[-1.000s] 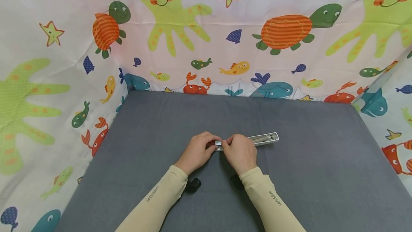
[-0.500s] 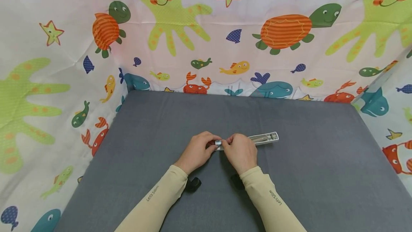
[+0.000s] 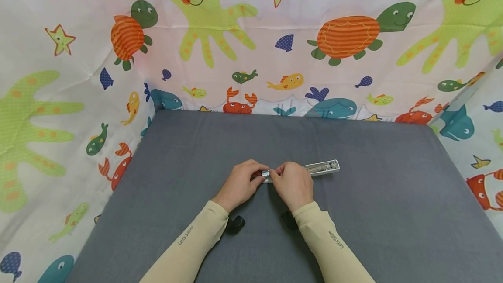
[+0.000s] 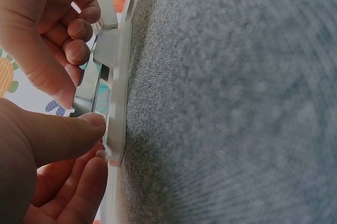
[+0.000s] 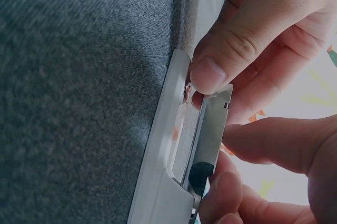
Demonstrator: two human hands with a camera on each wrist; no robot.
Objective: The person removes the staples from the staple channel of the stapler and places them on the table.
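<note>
A white stapler (image 3: 324, 168) lies slantwise on the grey table, its top cover folded back to the right. In the right wrist view its metal magazine (image 5: 211, 129) is raised at an angle off the white base (image 5: 167, 113). My left hand (image 3: 240, 183) pinches the magazine's free front end between thumb and fingers. Beside it my right hand (image 3: 292, 185) holds the magazine farther back, thumb and fingertips against its sides. The left wrist view has both hands close together on the metal magazine (image 4: 87, 97). Whether loose staples lie inside is hidden by the fingers.
The grey cloth-covered table (image 3: 377, 213) reaches to a printed curtain (image 3: 251, 43) at the back and on both sides. A black wrist camera (image 3: 236, 225) sits under the left sleeve, and another black wrist camera (image 3: 289, 221) under the right.
</note>
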